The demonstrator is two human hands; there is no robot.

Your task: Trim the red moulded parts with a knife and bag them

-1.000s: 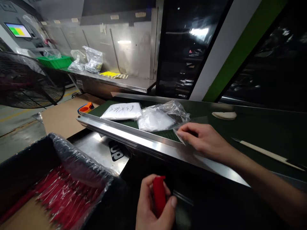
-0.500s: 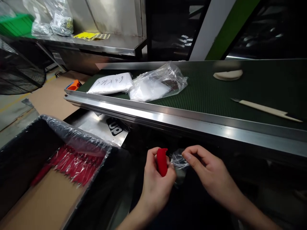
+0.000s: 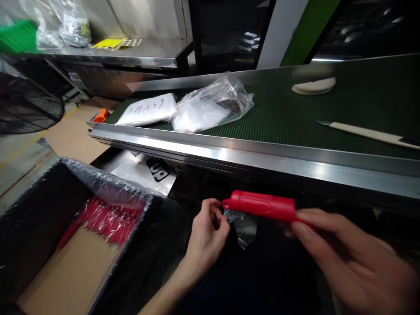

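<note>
My right hand (image 3: 351, 258) is closed on a red plastic cylinder (image 3: 262, 204), pinching its right end between thumb and fingers. The cylinder lies almost level and has a small eyelet at its left tip. Just left of that tip, my left hand (image 3: 208, 232) is closed, thumb and fingers curled together on the edge of a small clear plastic bag (image 3: 246, 229). The bag hangs below the cylinder, partly hidden behind it. To the left, a black-lined box (image 3: 134, 236) holds a row of red pieces in clear wrapping (image 3: 110, 221) on cardboard (image 3: 65, 271).
A green conveyor belt (image 3: 275, 118) with a metal rail (image 3: 229, 153) crosses in front. On it lie a white packet (image 3: 147, 109), a clear bag with white contents (image 3: 210, 107), a pale rounded pad (image 3: 314, 86) and a thin craft knife (image 3: 364, 130). A fan (image 3: 29, 100) stands at left.
The red cylinder has passed from my left hand to my right hand, which has moved right and nearer. My left hand now has the clear bag at its fingertips.
</note>
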